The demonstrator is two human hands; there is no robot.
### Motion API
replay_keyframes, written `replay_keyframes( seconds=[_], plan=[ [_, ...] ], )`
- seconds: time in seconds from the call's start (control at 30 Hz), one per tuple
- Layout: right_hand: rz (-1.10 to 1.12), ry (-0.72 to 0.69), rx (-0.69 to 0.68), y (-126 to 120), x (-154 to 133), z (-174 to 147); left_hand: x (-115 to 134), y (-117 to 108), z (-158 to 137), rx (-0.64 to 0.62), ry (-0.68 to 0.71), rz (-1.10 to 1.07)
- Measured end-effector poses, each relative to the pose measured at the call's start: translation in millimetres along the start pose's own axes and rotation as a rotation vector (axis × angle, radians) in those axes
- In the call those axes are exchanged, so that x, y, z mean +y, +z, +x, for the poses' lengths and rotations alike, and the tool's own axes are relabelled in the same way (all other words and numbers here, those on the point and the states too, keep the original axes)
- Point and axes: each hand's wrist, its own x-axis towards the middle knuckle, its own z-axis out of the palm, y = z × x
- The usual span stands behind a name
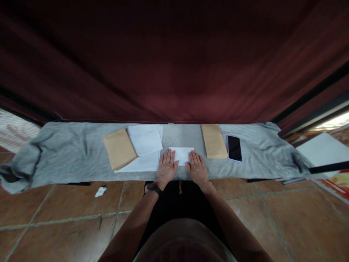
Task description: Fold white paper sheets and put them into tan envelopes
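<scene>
A small white sheet of paper (pixel 182 154), perhaps folded, lies on the grey cloth (pixel 89 145) in front of me. My left hand (pixel 166 166) rests flat on its left end, fingers stretched out and pointing away from me. On the right end lies my right hand (pixel 197 168), also flat with its fingers extended. Left of my left hand are loose white sheets (pixel 144 140), overlapping one another, with a brown envelope (pixel 120 148) partly over them. Just beyond my right hand sits a second brown envelope or stack of envelopes (pixel 215 142).
A phone (pixel 235 148) with a dark screen lies right of the brown envelopes. Behind the narrow cloth-covered surface hangs a dark red curtain (pixel 174 72). A crumpled white scrap (pixel 100 191) is on the tiled floor (pixel 73 233). A white panel (pixel 319 151) stands at far right.
</scene>
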Motion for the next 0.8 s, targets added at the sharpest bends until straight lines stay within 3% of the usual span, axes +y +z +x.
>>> replay_keyframes(
  seconds=[0.3,0.57,0.8],
  plan=[
    [-0.013,-0.015,0.022,-1.5,9.5,-3.8,-3.0,-16.1,-13.0,-0.093,0.087,0.040],
    [-0.011,-0.016,0.024,-2.5,8.2,-3.1,1.4,-22.2,-3.0,-0.210,0.201,0.064],
    [0.017,-0.019,0.005,-8.9,-0.5,-3.3,5.0,-38.9,2.5,-0.185,0.234,0.056]
  ],
)
